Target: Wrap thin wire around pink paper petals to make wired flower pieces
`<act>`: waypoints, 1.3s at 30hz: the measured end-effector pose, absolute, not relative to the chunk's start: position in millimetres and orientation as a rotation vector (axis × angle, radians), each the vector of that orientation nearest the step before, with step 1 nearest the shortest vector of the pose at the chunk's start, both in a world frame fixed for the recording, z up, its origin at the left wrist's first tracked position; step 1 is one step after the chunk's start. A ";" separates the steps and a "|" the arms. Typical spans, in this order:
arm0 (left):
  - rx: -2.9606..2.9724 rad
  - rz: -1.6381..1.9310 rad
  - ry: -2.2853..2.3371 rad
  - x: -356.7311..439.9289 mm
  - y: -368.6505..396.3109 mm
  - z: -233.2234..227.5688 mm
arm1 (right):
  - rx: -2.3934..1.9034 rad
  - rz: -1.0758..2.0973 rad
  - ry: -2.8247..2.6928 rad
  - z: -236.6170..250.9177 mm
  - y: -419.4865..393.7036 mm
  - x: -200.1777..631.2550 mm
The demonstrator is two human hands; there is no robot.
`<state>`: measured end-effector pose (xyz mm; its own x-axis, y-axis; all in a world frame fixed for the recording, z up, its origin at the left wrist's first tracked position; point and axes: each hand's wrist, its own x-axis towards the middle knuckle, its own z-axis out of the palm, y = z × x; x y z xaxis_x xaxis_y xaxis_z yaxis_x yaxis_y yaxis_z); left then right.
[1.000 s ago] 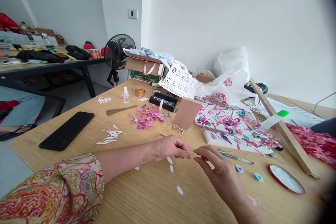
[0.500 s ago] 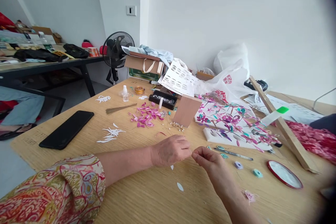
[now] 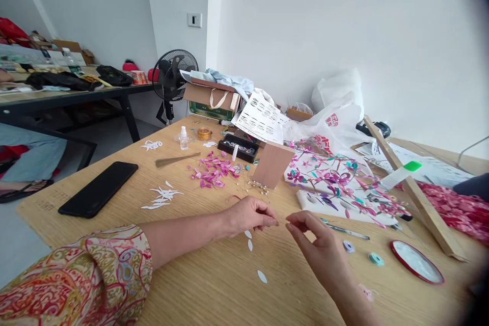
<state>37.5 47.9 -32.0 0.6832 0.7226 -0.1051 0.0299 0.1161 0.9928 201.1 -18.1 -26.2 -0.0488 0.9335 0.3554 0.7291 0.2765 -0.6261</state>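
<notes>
Over the middle of the table, my left hand (image 3: 250, 214) is closed in a pinch, its fingertips pointing right. Facing it, my right hand (image 3: 315, 237) also pinches thumb against forefinger. A small gap parts the two sets of fingertips; whatever they hold is too fine to make out. Below my left hand lie a few white leaf-shaped pieces (image 3: 262, 276). A pen-like tool (image 3: 349, 230) rests beyond my right hand, near a lilac spool (image 3: 348, 246) and a teal spool (image 3: 376, 259). Pink petals (image 3: 216, 169) are heaped behind my left hand.
A wooden block (image 3: 273, 165) stands beside white foam (image 3: 336, 209) bearing wire-stemmed purple flowers (image 3: 344, 178). A red-rimmed round dish (image 3: 416, 262) and wooden bar (image 3: 416, 193) are at right. At left lie a black phone (image 3: 98, 188) and white paper strips (image 3: 162, 196).
My fingertips, nearly meeting before, have drawn a little apart. My left hand has turned so that its thumb and forefinger show. The whole view has shifted slightly.
</notes>
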 end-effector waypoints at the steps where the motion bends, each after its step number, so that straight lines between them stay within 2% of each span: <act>1: 1.294 0.537 0.668 36.5 48.3 -31.9 | -1.461 0.273 -1.893 -24.7 -19.1 202.2; 4: 1.174 0.476 0.609 33.2 49.9 -31.3 | -1.352 0.135 -2.038 -21.4 -21.8 203.0; 9: 1.159 0.443 0.562 31.6 51.8 -31.5 | -1.312 0.083 -2.117 -20.9 -23.0 201.2; 17: 1.262 0.472 0.649 36.5 46.9 -31.4 | -1.321 0.035 -2.115 -19.6 -22.2 197.8; 20: 1.468 0.541 0.717 38.0 45.8 -30.8 | -1.347 0.056 -2.078 -20.5 -22.8 195.3; 24: 2.326 0.710 0.566 33.1 46.7 -30.2 | -1.520 0.248 -1.864 -23.9 -22.2 188.0; 28: 2.883 0.684 0.358 27.8 47.9 -29.9 | -1.617 0.790 -1.592 -27.1 -19.1 184.1; 31: 2.656 0.716 0.461 29.8 49.3 -29.7 | -1.539 0.896 -1.540 -27.7 -17.0 191.2; 36: 1.692 0.617 0.689 36.0 52.3 -30.2 | -1.459 0.391 -1.813 -23.5 -18.5 208.9; 39: 1.393 0.503 0.669 35.8 52.1 -31.5 | -1.367 0.206 -1.997 -19.7 -21.1 209.4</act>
<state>35.8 52.1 -31.5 0.7205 0.6809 -0.1312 0.0628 0.1244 0.9902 209.4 -21.1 -19.7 -0.2003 0.8683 0.4539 0.7572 0.4312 -0.4907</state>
